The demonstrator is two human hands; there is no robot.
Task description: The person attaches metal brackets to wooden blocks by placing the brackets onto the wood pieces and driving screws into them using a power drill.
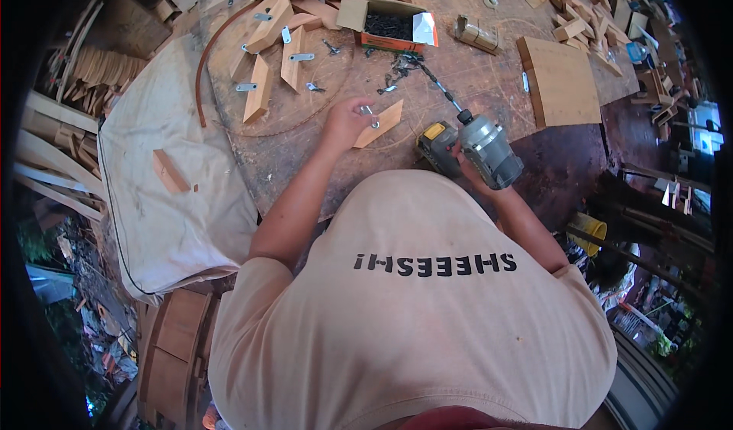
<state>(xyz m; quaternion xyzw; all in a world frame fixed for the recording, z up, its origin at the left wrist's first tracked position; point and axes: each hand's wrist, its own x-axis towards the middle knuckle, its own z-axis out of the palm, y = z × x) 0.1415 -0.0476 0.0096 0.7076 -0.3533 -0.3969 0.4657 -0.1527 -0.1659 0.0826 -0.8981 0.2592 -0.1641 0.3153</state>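
Note:
My left hand (348, 124) is closed, with its thumb and fingers pinching a small metal plate (372, 115) with a hole in it. The plate is at the edge of a slanted wooden block (389, 121) on the table. My right hand (472, 169) is wrapped round the handle of a grey power driver (489, 151), partly hidden behind its body. A battery with a yellow label (435, 141) is at the driver's base. The driver's long bit (435, 80) reaches toward loose dark screws (400, 68) on the tabletop.
An open box (389, 29) of dark screws stands beyond the loose ones. Several wooden blocks with metal plates (292, 57) lie at the far left. A taped bundle (479, 35), a broad wooden board (559, 81) and piled offcuts (584, 21) are to the right. Pale cloth (172, 224) drapes at left.

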